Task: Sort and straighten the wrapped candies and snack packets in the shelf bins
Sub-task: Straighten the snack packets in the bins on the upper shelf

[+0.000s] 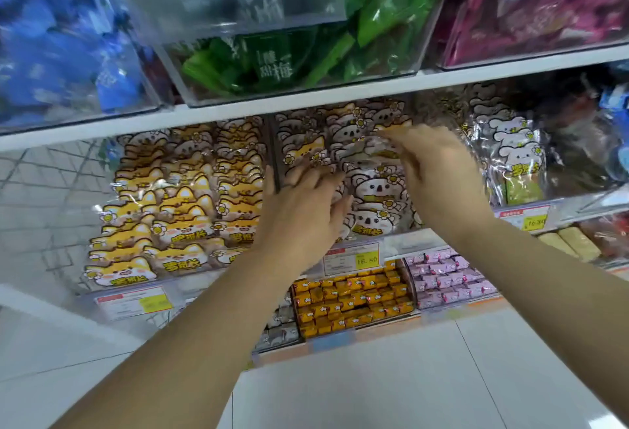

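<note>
Both hands reach into the middle bin of koala-print snack packets on the middle shelf. My left hand lies spread on the packets at the bin's left side, beside the dark divider. My right hand is higher and pinches a clear-wrapped packet near the top of the pile; it is motion-blurred. To the left stands a bin of yellow fox-print packets in neat rows. To the right is a bin of white rabbit-print packets.
Above, clear bins hold blue, green and pink packets. Below sit bins of small orange candies and pink candies, with price labels on the bin fronts. White floor tiles lie underneath.
</note>
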